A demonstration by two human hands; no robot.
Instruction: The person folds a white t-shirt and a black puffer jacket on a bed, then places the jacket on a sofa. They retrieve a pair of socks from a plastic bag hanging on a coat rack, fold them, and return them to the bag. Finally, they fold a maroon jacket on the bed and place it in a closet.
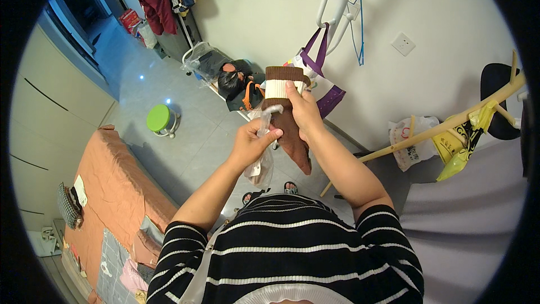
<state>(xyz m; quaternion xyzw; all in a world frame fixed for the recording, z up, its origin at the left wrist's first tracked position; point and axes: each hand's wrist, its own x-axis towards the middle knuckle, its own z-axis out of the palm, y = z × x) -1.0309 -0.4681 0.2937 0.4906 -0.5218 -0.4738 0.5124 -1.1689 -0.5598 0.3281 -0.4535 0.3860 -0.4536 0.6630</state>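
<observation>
Brown socks (288,132) with a cream ribbed band near the top are held up in front of me, toes pointing down. My right hand (304,111) grips them from the right side, its thumb lying over the cream band. On the left, my left hand (254,142) pinches the socks' edge between thumb and fingers. A crinkled clear plastic bag (260,171) hangs from that same hand, with something pale inside that I cannot make out. A small white curved piece (274,109) shows at the bag's top, against the socks.
A bed with an orange sheet (121,177) lies at left, a green-topped stool (158,118) beyond it. Ahead, a dark bag (235,81) and a white-purple tote (320,73) are by the wall. A wooden pole (427,135) slants across the right, near plastic bags (413,141).
</observation>
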